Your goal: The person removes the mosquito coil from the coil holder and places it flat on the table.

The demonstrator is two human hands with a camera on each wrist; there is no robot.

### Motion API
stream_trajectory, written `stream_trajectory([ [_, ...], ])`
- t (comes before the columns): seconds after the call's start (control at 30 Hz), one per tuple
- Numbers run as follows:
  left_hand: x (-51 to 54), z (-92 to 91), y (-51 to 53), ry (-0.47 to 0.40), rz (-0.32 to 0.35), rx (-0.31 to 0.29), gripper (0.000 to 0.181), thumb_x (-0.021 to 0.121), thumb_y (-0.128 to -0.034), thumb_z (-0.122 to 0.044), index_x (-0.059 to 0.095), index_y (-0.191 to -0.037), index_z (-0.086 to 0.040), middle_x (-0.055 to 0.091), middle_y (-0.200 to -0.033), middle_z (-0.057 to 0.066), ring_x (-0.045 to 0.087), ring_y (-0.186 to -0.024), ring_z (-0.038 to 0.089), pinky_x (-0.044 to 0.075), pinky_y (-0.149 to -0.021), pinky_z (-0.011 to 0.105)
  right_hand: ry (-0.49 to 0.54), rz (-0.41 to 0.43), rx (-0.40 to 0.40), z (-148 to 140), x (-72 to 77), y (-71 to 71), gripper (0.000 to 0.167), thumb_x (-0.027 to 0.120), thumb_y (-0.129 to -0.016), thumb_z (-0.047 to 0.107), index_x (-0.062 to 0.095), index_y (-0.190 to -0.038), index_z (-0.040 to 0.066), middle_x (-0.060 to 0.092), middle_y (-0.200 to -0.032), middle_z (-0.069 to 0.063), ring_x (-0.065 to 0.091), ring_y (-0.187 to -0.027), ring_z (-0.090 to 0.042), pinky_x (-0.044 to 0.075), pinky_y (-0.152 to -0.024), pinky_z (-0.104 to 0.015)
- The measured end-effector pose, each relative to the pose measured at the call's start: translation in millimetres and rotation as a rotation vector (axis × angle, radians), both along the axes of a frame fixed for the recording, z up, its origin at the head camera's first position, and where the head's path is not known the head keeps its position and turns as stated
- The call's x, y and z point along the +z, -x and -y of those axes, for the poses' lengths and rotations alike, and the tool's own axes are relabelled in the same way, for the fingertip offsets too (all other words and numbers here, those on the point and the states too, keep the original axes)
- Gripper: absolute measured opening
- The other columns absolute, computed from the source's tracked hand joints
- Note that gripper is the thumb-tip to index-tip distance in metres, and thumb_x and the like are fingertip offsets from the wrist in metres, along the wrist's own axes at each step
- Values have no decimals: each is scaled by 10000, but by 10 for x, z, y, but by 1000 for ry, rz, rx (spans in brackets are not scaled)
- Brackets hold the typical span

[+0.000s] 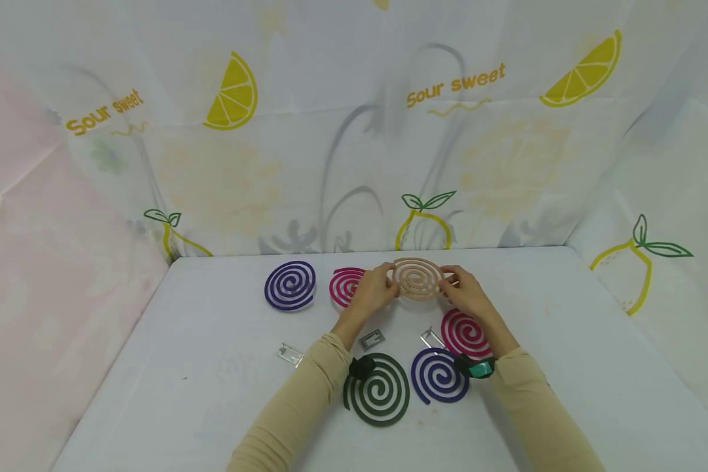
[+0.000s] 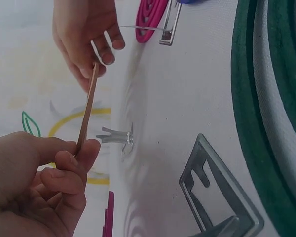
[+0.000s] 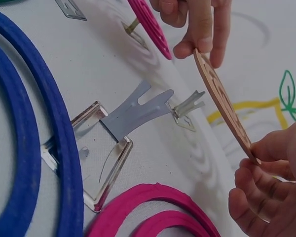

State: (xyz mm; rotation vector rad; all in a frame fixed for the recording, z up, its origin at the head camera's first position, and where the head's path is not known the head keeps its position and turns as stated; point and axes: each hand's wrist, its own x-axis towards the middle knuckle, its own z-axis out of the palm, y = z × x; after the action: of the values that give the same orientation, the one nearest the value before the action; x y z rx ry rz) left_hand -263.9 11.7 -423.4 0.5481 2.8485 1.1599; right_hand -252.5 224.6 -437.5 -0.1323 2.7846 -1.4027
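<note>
Both hands hold a light brown spiral coil (image 1: 417, 279) between them near the table's back edge. The left hand (image 1: 376, 288) pinches its left rim and the right hand (image 1: 466, 292) pinches its right rim. Edge-on, the coil (image 2: 88, 109) spans the gap from the left hand (image 2: 54, 173) to the right hand (image 2: 86, 37) in the left wrist view. A small metal stand (image 2: 117, 136) with upright prongs is on the table beside the coil. In the right wrist view the same stand (image 3: 187, 108) shows near the coil (image 3: 226, 106), which is off the table.
Purple (image 1: 290, 286) and pink (image 1: 343, 286) coils are at the back left. Nearer are a green coil (image 1: 377, 389), a blue-purple coil (image 1: 440, 375) and another pink coil (image 1: 465, 333). Metal stands (image 1: 290, 354), (image 1: 372, 339) lie mid-table; a printed cloth wall stands behind.
</note>
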Motion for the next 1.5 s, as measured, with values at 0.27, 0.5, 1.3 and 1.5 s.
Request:
stream_trajectory([
  [0.27, -36, -50, 16, 1, -8, -6, 411, 601, -873, -71, 526, -1267, 18, 739, -784, 63, 603, -578, 94, 421, -565, 190, 23, 13, -14, -44, -7, -18, 402, 492, -951, 108, 444, -1320, -43, 592, -1048, -264, 592, -810, -210, 507, -628, -243],
  [0.5, -38, -125, 20, 16, 1, -10, 410, 595, -887, -82, 523, -1281, 6, 738, -778, 57, 570, -543, 74, 413, -545, 185, 59, 14, -14, -128, -19, -42, 412, 485, -962, 115, 423, -1335, -49, 573, -1046, -260, 584, -812, -219, 506, -636, -240],
  [1.3, -9, -283, -27, 61, -32, -11, 433, 636, -859, -166, 566, -1262, -22, 730, -810, 44, 631, -685, 159, 435, -597, 212, 26, 6, -73, -273, -47, -133, 437, 476, -982, 170, 407, -1369, -19, 559, -1127, -255, 582, -946, -284, 461, -700, -192],
  [1.5, -25, -308, -35, 67, -8, -25, 461, 644, -847, -173, 559, -1277, -28, 725, -824, 35, 632, -722, 146, 461, -646, 222, 42, 4, -98, -283, -54, -166, 434, 477, -983, 174, 417, -1371, -11, 549, -1123, -239, 569, -932, -246, 457, -718, -170],
])
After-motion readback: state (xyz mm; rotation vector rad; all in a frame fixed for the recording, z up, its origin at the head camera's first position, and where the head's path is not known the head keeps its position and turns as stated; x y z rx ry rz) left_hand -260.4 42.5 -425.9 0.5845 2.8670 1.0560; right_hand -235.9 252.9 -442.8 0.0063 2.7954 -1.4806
